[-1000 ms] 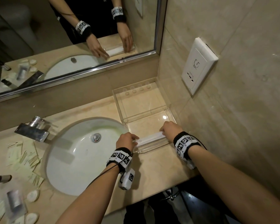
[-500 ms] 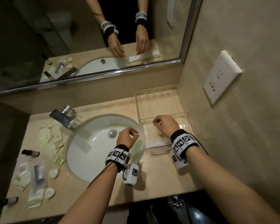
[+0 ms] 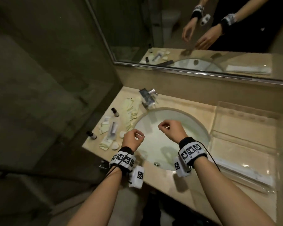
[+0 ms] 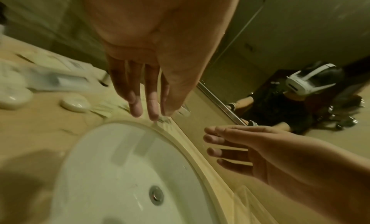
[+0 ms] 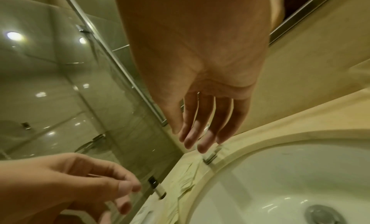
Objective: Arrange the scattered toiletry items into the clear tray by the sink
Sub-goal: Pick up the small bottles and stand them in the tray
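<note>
Both hands hang empty over the white sink, fingers relaxed. My left hand is at the basin's left rim, close to the scattered items; its fingers point down at the counter. My right hand is over the basin's middle, with its fingers loosely spread. The clear tray stands on the counter to the right, with a long white packet lying in its near part. Left of the sink lie two small dark-capped bottles, a packaged tube, round soaps and pale sachets.
A chrome faucet sits at the sink's back left. A mirror runs along the back wall and a glass shower panel closes the counter's left end. The counter's front edge is near my forearms.
Both hands let go of the white packet, which stays in the tray, and moved left over the sink. The head view swung left toward the scattered items.
</note>
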{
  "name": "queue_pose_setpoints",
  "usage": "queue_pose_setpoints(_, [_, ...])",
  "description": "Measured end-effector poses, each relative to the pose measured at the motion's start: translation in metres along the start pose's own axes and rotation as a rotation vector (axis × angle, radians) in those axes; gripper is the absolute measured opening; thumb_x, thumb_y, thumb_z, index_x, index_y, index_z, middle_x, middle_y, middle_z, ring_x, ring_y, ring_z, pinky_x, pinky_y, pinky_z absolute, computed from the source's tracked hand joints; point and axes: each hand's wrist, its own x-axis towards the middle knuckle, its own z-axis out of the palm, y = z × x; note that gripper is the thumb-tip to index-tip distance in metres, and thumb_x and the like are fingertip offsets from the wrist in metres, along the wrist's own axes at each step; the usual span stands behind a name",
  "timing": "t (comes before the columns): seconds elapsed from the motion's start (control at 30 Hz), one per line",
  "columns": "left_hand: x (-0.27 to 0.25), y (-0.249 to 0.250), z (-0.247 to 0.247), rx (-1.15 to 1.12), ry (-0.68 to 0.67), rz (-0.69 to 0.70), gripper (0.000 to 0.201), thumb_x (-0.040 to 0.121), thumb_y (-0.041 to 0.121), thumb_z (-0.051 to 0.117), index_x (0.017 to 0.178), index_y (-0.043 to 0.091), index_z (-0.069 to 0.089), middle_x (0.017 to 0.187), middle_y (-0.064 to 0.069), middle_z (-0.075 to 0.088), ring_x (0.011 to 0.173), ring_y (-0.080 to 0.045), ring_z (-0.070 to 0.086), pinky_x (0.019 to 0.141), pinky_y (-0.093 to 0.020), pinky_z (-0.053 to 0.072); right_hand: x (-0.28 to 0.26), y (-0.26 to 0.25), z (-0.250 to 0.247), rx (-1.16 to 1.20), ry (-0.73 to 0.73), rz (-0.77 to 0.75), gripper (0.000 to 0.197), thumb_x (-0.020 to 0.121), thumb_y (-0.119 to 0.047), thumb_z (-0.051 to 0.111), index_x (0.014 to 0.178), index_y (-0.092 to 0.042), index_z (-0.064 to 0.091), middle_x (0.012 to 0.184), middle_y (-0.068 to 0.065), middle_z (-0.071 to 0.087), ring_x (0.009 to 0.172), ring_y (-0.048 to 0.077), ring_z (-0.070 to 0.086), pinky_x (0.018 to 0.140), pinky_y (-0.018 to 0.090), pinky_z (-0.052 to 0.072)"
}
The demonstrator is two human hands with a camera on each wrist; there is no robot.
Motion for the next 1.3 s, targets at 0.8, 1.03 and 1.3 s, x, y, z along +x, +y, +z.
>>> queue_pose_setpoints(0.8, [0.127, -0.202, -0.174, 0.016, 0.232, -0.268, 0.045, 0.065, 0.013, 0.083, 0.100, 0.018, 0.056, 0.120, -0.005, 0.045, 0.114, -0.025, 0.043, 0.097, -0.040, 0.043, 0.144, -0.119, 0.217, -0.037, -0.030, 0.083, 0.023, 0.086, -0.018, 0.069, 0.107, -0.012, 0.065, 0.090, -0.002, 0.066, 0.082, 0.018, 0.065, 0.078, 0.033, 0.056])
queue_pose_setpoints(1.03, [0.152, -0.234, -0.169, -0.028, 0.093, -0.248, 0.047, 0.067, 0.007, 0.080, 0.108, 0.015, 0.060, 0.119, -0.006, 0.053, 0.112, -0.023, 0.053, 0.097, -0.031, 0.044, 0.185, -0.115, 0.245, -0.099, -0.018, 0.204, 0.044, 0.082, -0.017, 0.076, 0.120, -0.010, 0.055, 0.109, 0.006, 0.066, 0.090, 0.020, 0.063, 0.085, 0.034, 0.053])
queue_pose_setpoints(1.3, [0.162, -0.251, -0.158, -0.094, 0.075, -0.247, 0.023, 0.071, 0.004, 0.077, 0.090, 0.014, 0.070, 0.104, -0.007, 0.069, 0.100, -0.023, 0.065, 0.088, -0.025, 0.049, 0.203, -0.098, 0.263, -0.129, 0.009, 0.259, 0.063, 0.077, -0.018, 0.081, 0.131, -0.010, 0.049, 0.126, 0.011, 0.059, 0.113, 0.027, 0.059, 0.098, 0.036, 0.047])
